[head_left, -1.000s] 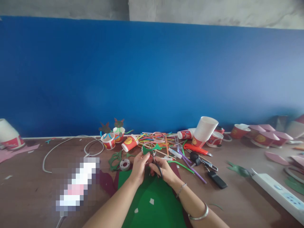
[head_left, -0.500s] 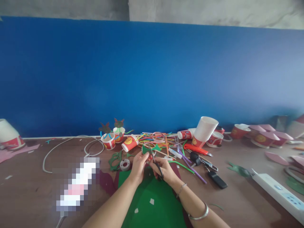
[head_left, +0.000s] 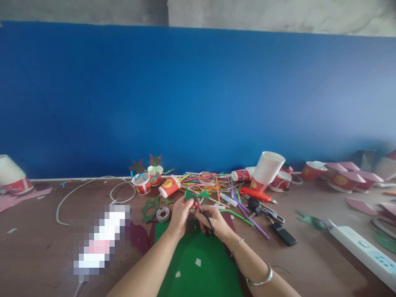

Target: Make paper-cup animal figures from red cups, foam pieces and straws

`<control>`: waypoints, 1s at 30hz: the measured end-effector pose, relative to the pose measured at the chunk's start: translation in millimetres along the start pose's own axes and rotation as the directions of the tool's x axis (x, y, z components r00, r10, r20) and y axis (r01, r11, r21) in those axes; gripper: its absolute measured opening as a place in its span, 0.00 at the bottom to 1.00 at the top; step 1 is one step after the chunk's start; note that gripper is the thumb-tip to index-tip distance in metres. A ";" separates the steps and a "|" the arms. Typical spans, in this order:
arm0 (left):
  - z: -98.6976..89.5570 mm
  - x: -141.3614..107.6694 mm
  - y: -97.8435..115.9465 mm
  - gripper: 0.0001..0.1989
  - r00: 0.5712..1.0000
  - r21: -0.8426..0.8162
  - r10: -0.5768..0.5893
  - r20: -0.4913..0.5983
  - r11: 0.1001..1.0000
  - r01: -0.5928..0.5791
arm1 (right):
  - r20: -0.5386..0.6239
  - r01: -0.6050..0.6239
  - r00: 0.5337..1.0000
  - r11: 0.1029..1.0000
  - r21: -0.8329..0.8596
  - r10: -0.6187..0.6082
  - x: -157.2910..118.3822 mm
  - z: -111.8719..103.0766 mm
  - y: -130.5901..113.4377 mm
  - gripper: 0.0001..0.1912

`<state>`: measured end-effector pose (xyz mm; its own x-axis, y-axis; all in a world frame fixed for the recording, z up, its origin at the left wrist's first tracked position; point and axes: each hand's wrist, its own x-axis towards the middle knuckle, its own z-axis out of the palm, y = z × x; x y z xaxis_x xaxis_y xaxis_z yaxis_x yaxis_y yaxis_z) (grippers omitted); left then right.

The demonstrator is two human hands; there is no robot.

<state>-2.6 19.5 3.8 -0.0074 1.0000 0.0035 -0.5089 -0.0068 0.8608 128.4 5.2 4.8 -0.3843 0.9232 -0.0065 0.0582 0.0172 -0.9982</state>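
Nearest, at six o'clock, lies a green sheet [head_left: 192, 245]; between its edge and the white power strip [head_left: 360, 247] at four, brown tabletop [head_left: 309, 262] leaves elbow room. Centrally, the left hand [head_left: 180, 213] pinches a green cutout [head_left: 188, 195]; the right hand [head_left: 214, 218] curls round scissors [head_left: 202, 211]. Straws [head_left: 202, 178] crowd twelve o'clock, before a blue wall [head_left: 198, 103].

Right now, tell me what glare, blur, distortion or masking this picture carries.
Head view: a pale sheen washes the right side of the blue panel; head view: the pink paper shapes at right look soft, while the scissors near centre read clearer; head view: coarse pixel blocks mask a bright object at left.
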 end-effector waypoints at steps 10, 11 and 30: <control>-4.6 2.4 -4.8 0.10 1.000 -0.011 0.005 -0.014 1.000 -0.005 | 0.018 0.005 1.000 1.000 -0.002 -0.005 0.2 -1.7 -1.3 0.15; -4.8 2.5 -5.1 0.09 1.000 -0.011 0.008 -0.016 1.000 -0.008 | 0.018 0.002 1.000 1.000 -0.005 -0.002 0.1 -1.8 -1.3 0.15; -10.7 4.4 -5.4 0.13 0.999 0.112 0.046 -0.012 0.993 -0.045 | 0.058 -0.037 0.998 0.999 0.001 0.037 -0.3 -4.3 -0.4 0.16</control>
<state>-9.0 23.8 -6.2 -0.0412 0.9984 0.0374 -0.4082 -0.0510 0.9115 132.5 6.7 5.5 -0.4348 0.8993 -0.0466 0.0714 -0.0172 -0.9973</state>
